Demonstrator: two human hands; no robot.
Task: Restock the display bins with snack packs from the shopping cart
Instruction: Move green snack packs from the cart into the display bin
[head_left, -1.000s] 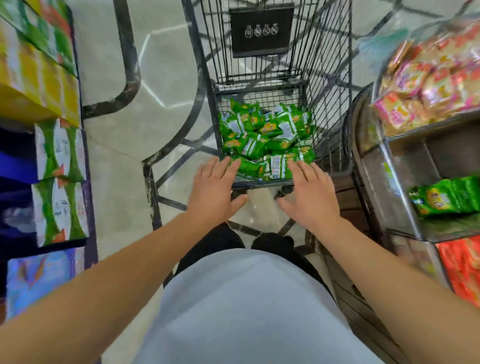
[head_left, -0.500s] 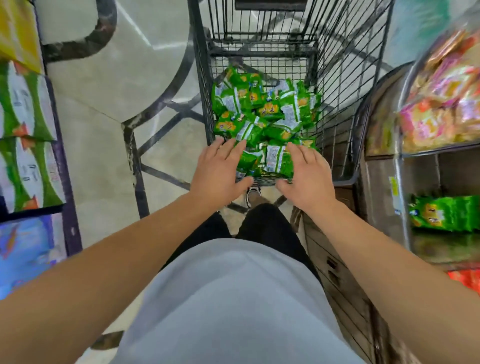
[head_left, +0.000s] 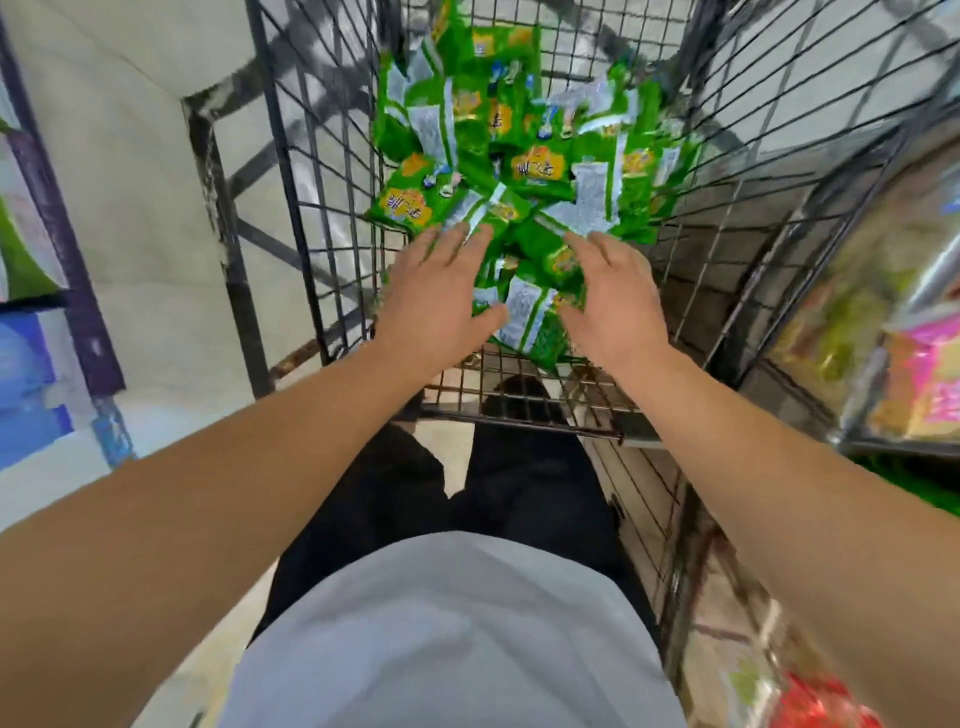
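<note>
Green foil snack packs (head_left: 524, 156) lay heaped every which way in the black wire shopping cart (head_left: 322, 208), long axes mixed; left hand (head_left: 436, 301) and right hand (head_left: 613, 306) spread wide, flanking the nearest packs, gripping none.

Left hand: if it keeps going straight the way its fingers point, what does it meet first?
Most likely the green snack packs piled in the cart; the left hand looks just above them, though depth is unclear.
</note>
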